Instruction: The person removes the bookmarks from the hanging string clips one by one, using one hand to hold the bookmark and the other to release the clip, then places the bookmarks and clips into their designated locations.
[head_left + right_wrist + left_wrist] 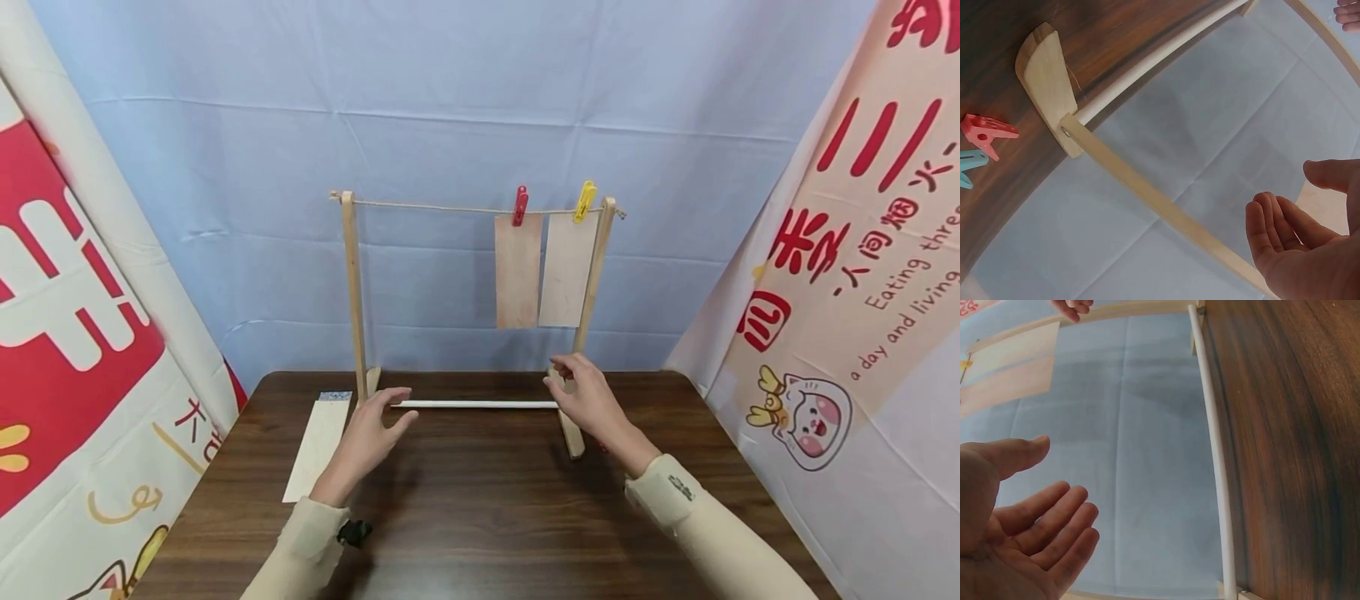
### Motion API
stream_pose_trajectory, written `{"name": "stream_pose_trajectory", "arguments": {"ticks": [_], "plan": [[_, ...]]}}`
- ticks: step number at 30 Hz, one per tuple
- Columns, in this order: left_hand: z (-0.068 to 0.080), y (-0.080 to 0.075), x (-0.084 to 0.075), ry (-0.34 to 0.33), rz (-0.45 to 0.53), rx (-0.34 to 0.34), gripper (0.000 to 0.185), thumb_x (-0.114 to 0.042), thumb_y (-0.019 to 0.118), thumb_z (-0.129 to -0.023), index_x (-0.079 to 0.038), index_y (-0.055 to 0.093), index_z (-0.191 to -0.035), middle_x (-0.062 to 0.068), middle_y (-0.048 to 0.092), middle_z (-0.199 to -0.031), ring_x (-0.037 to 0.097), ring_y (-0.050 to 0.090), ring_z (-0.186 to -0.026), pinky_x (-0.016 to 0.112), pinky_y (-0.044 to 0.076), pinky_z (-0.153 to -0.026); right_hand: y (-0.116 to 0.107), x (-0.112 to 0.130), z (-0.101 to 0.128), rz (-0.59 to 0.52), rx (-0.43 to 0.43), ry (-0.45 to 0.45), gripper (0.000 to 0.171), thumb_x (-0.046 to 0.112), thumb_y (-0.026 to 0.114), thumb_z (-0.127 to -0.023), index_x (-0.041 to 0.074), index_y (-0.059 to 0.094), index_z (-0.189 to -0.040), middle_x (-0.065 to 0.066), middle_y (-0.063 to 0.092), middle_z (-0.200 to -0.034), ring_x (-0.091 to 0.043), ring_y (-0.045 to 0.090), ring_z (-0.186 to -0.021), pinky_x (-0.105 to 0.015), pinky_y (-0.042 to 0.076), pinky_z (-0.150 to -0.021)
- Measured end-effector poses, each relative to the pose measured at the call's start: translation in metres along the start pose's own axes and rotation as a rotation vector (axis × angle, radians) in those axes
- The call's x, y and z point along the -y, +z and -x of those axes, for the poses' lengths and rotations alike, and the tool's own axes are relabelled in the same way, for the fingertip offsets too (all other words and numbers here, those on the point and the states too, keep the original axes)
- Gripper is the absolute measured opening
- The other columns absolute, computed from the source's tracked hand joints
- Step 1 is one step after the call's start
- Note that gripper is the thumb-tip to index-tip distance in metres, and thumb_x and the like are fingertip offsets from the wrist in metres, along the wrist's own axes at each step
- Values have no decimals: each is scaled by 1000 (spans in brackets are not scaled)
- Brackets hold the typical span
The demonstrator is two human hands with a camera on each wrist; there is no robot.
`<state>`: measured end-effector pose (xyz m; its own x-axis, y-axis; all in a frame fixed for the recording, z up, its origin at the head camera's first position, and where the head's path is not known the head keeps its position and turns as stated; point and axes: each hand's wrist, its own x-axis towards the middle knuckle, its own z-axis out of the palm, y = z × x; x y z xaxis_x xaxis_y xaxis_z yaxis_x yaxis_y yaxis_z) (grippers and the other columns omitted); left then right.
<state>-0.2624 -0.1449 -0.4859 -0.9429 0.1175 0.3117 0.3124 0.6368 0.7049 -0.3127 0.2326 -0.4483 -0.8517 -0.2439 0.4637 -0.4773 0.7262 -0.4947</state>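
A wooden rack stands on the table, with a cord (435, 206) strung between its left post (352, 283) and right post (592, 300). From the cord hang a pinkish card (517, 275), held by a red clothespin (521, 208), and a paler card (567, 275) under a yellow clothespin (585, 202). My left hand (375, 433) is near the foot of the left post, thumb and fingers apart, holding nothing. Beside the right post is my right hand (588, 400), also holding nothing, its fingers loosely bent. A white rod (480, 404) joins the posts low down.
At the table's left lies a long off-white card (315, 454), with a blue-patterned piece (335, 396) showing at its far end. In the right wrist view, a red clothespin (985, 132) and a light blue clothespin (971, 162) lie outside the rack's right foot (1047, 87).
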Motion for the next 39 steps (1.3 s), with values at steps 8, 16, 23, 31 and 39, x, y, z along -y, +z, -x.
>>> {"name": "stream_pose_trajectory", "arguments": {"ticks": [8,16,23,31,39], "plan": [[-2,2,-3,28,-1,-17,49,-28,77,-103,-11,64,-147,12,66,-143,35,62,-133,57,50,-109,-3,4,-4,5,7,2,39,14,75,-103,-5,67,-136,-18,68,-117,-33,66,-107,-52,57,-93],[-5,3,-9,35,-17,-33,48,-28,77,-103,-13,64,-147,10,67,-140,32,64,-131,56,52,-108,-5,8,-8,-8,-4,-14,41,14,76,-102,-6,67,-136,-19,68,-120,-34,66,-108,-53,56,-95],[-11,2,-16,28,-21,-26,48,-33,75,-104,-16,63,-147,8,66,-143,31,63,-132,55,53,-107,-9,13,-11,-1,-7,-25,40,13,76,-102,-5,67,-136,-19,68,-120,-34,66,-107,-51,57,-93],[-16,3,-22,26,-18,-10,48,-33,74,-105,-17,63,-148,6,65,-145,29,61,-133,54,51,-109,-13,16,-17,-3,0,-39,42,15,75,-103,-3,66,-140,-17,68,-123,-37,66,-111,-51,57,-93],[-23,9,-25,53,22,-16,49,-30,75,-105,-12,63,-148,9,65,-143,33,62,-132,55,52,-108,-17,23,-22,14,-17,-55,41,13,75,-102,-2,66,-139,-17,68,-120,-33,66,-109,-51,57,-93]]}}
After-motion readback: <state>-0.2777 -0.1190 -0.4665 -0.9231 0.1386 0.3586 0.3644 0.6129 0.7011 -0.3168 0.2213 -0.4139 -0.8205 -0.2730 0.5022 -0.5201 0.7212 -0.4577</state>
